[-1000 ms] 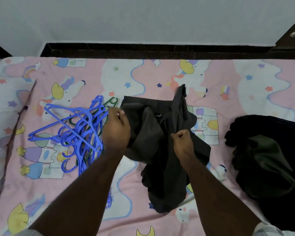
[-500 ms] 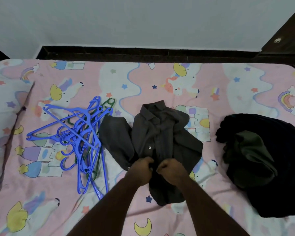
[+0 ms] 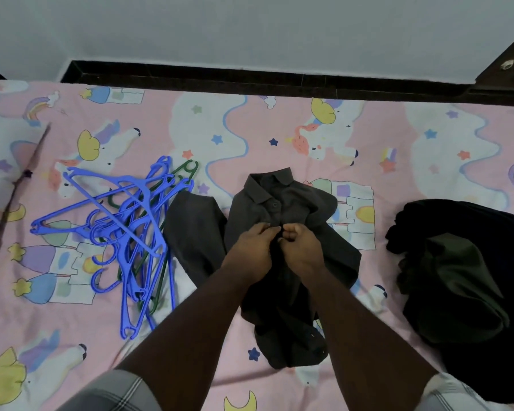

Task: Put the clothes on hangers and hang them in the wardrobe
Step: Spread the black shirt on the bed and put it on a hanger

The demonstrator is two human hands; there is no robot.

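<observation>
Bed (image 3: 250,134): pink patterned sheet.
Shirt (image 3: 282,203): centre, flat, collar toward 12 o'clock.
Left hand (image 3: 251,253): pinching shirt front.
Right hand (image 3: 301,250): pinching shirt front.
Hangers (image 3: 125,229): heap at 9 o'clock.
Dark clothes (image 3: 457,277): pile at 3 o'clock.

No legible text anywhere.

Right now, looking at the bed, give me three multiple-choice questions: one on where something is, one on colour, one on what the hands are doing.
1. Where is the hanger pile relative to the grey shirt?
A. person's left
B. person's right
C. on top of it

2. What colour are most hangers?
A. red
B. blue
C. white

3. What are the left hand and right hand doing?
A. resting flat on the bedsheet
B. holding a hanger
C. pinching the shirt's front

Answers: A, the pile lies left of the shirt; B, blue hangers with a few green ones; C, both hands meet below the collar.
</observation>
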